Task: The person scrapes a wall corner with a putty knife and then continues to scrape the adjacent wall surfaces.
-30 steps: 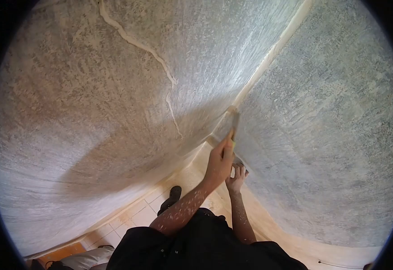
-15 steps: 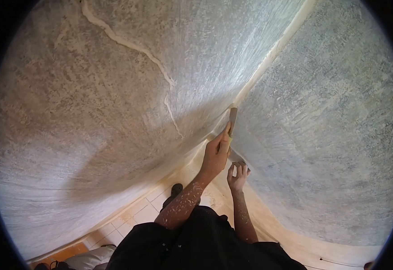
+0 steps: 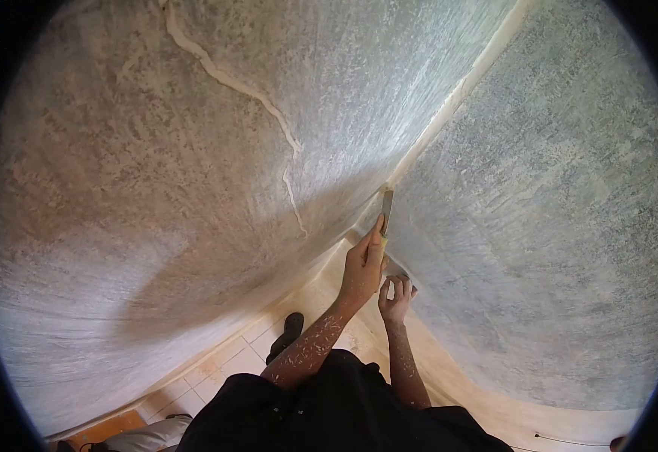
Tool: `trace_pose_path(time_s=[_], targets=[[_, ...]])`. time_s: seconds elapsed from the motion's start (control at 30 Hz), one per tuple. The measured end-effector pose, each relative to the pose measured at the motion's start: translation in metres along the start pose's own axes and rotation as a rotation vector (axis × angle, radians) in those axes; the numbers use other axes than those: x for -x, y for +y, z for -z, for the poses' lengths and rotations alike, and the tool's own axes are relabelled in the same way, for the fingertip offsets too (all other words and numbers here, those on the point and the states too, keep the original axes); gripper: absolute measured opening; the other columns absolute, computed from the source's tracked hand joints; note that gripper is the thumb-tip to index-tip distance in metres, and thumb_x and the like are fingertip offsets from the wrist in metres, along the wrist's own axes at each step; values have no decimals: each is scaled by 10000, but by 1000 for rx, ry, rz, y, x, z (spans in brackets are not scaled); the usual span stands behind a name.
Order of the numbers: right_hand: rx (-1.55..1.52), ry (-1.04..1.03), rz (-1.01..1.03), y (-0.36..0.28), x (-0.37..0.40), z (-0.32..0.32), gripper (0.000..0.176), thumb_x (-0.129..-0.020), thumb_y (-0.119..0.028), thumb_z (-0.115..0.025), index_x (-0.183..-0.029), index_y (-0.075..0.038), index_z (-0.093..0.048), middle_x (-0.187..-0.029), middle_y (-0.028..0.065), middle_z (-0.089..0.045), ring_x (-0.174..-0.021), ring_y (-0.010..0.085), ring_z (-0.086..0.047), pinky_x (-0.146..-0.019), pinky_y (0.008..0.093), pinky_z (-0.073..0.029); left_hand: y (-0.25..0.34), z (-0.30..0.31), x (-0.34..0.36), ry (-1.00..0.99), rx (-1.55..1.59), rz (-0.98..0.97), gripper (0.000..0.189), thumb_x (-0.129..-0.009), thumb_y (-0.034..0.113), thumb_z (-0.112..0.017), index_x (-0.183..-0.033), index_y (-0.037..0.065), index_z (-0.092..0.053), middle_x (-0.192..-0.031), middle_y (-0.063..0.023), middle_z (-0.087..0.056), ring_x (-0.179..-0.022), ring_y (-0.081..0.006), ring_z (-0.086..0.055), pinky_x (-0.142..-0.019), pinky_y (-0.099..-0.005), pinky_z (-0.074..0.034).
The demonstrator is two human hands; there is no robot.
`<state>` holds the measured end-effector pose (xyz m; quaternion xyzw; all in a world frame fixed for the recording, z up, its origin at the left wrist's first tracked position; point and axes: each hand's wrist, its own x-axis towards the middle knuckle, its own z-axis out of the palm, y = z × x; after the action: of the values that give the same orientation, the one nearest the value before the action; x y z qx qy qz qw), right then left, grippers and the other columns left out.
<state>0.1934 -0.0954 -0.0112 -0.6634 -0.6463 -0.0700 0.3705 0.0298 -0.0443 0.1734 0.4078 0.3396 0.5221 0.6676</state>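
Observation:
My left hand (image 3: 363,270) is closed around a putty knife (image 3: 387,205) with a narrow metal blade and a yellowish handle. The blade points up along the corner seam (image 3: 446,105), a pale filled strip where two walls meet, and its tip is at the seam. Just below and to the right, my right hand (image 3: 397,298) has its fingers curled at a greyish flat blade (image 3: 395,267), seemingly a wider scraper, close to the right wall. Its handle is mostly hidden by my fingers. White flecks cover both forearms.
The left wall (image 3: 118,166) carries a pale filled crack (image 3: 231,81). The rough right wall (image 3: 540,211) stands close to both hands. Below are floor tiles (image 3: 242,361), a dark shoe (image 3: 291,328) and another person's light trouser leg (image 3: 148,435). A thin cord (image 3: 570,439) shows at lower right.
My left hand and the putty knife have moved slightly down the corner seam. My right hand stays nearly in place. The view has shifted a little.

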Motion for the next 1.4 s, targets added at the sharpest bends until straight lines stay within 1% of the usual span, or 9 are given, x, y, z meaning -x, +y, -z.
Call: trace_pose_path(time_s=[0.17, 0.43, 0.63, 0.67, 0.97, 1.0, 1.2, 1.33, 1.4], targets=[[3, -4, 2, 0, -2, 0, 171, -833, -68, -650, -995, -91, -601, -1019, 102, -591, -1033, 298, -557, -885, 443, -357, 21, 14, -4, -41, -59, 139, 459, -1075, 298, -380, -1464, 59, -430, -726, 71, -400, -570, -27, -353, -500, -199, -318], [31, 16, 32, 1, -2, 4, 197, -829, -67, -667, -1008, -106, -594, -1025, 92, -595, -1003, 285, -578, -852, 444, -377, 0, 0, -12, 45, -23, -108, 455, -1072, 320, -382, -1465, 99, -441, -690, 81, -406, -549, -12, -352, -481, -177, -320], [3, 8, 4, 0, 1, 1, 197, -833, -74, -669, -1015, -107, -600, -1026, 94, -592, -1008, 290, -579, -854, 442, -383, 16, -1, -3, -33, 2, 37, 490, -1073, 369, -357, -1506, 141, -373, -675, 72, -423, -538, -5, -332, -473, -168, -342], [17, 12, 12, 0, -1, 2, 196, -835, -75, -668, -1015, -107, -600, -1026, 94, -592, -1008, 290, -579, -854, 441, -383, 12, 1, -4, -54, -12, 50, 496, -1076, 374, -332, -1521, 154, -342, -736, 25, -521, -583, -17, -417, -539, -176, -395], [23, 50, 0, -5, 0, -2, 193, -835, -78, -672, -1012, -114, -603, -1008, 78, -595, -985, 266, -583, -850, 427, -376, -104, 62, -39, 58, -547, -523, 456, -1022, 179, -488, -1458, 62, -424, -1210, -151, -669, -750, -180, -612, -713, -268, -493], [34, 54, 4, -4, -2, -1, 195, -834, -77, -673, -1012, -114, -603, -1008, 76, -595, -983, 264, -584, -850, 426, -375, -94, 59, -36, 40, -543, -401, 447, -1004, 143, -515, -1439, 62, -454, -1237, -176, -651, -854, -208, -676, -765, -280, -513], [10, 66, -29, -3, 0, -6, 187, -830, -67, -658, -1007, -101, -608, -1021, 92, -599, -1020, 283, -580, -876, 442, -369, -84, 49, -35, 29, -628, -420, 439, -980, 91, -541, -1410, 32, -481, -1247, -203, -635, -1096, -255, -667, -872, -319, -529], [30, 54, -33, -3, -2, -5, 194, -824, -62, -664, -1004, -108, -610, -1015, 83, -600, -1005, 276, -583, -860, 440, -369, -111, 76, -47, 24, -655, -631, 425, -974, 91, -557, -1382, -12, -498, -1259, -201, -632, -1085, -257, -671, -862, -308, -527], [36, 44, -39, -2, 0, -5, 194, -823, -61, -665, -1003, -111, -610, -1011, 78, -600, -996, 271, -585, -852, 440, -368, -105, 72, -57, 23, -637, -616, 443, -965, 68, -558, -1396, -7, -491, -1150, -163, -674, -865, -147, -611, -756, -255, -498]])
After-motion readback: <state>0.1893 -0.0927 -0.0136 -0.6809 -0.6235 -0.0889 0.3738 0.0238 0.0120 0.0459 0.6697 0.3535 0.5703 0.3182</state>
